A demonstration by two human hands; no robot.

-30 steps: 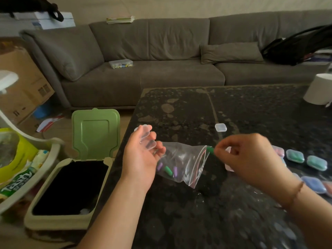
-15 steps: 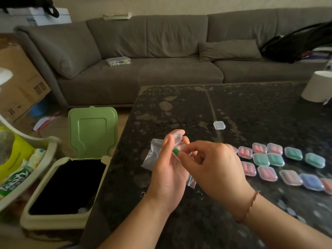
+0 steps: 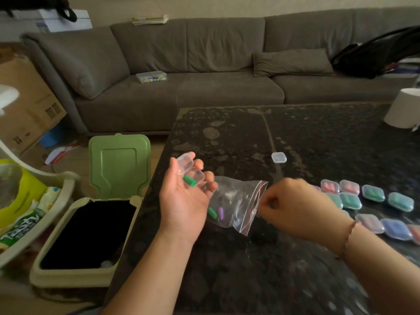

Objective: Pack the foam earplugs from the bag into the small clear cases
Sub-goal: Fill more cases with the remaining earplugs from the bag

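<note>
An open clear case (image 3: 190, 171) holds one green earplug (image 3: 190, 181); the bag (image 3: 236, 205) beside it holds more.

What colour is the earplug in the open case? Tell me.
Green: the earplug in the open case, head view.

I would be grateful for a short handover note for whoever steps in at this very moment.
Left hand: palm up, holds the open clear case with one green earplug in it; its fingers also hold the bag.
Right hand: blurred at the bag's mouth; grip unclear.
Bag: a green and a purple earplug show inside.
Done: filled cases lie in rows at the right of the table.
Left: add a second earplug, close the case, then fill the spare empty case.
</note>
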